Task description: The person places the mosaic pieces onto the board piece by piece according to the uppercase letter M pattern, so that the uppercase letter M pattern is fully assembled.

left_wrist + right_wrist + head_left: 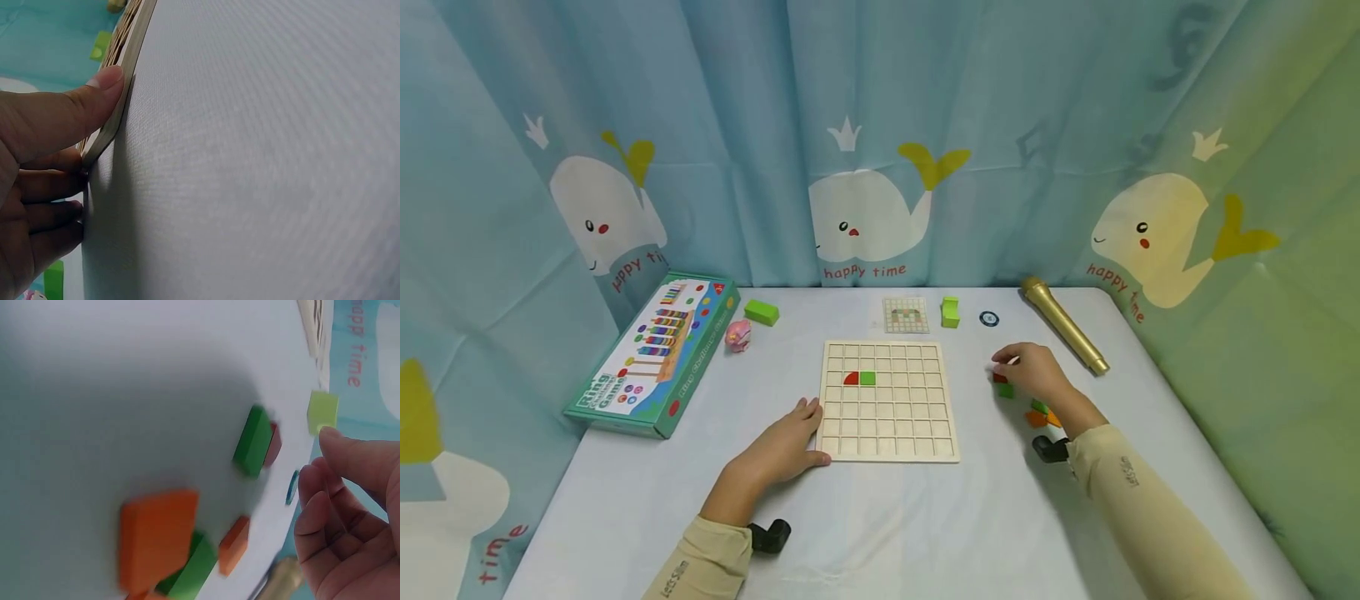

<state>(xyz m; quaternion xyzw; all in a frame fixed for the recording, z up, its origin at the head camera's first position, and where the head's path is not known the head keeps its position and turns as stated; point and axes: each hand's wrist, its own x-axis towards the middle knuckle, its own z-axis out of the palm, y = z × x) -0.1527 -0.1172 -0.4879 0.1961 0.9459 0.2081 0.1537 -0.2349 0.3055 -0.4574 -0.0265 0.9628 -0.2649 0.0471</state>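
A square wooden board [891,423] with a grid lies on a white table [910,525], at the centre of the head view, between the person's hands. The left hand [784,447] grips its lower-left corner, thumb on the near edge, fingers along the left. The right hand [1036,372] is well apart from the board, at right of centre, above loose pieces: a red piece [273,445] and a green piece [252,442] touching each other, with orange pieces [159,537] nearby. Its fingers are loosely bent, the thumb slightly apart, holding nothing. On the board sit 2 pieces side by side, a red quarter-circle [852,379] and a green square [868,378].

At left, a teal box [647,358] reads "Ring Challenge Game" on its lid and side. Across the back, a blue curtain [737,83] with crowned whales repeats "happy time" in red. Both beige sleeves [1150,508] read "Let's Slim". A round chip [988,318], upper right of the board, has a centre mark too small to read.
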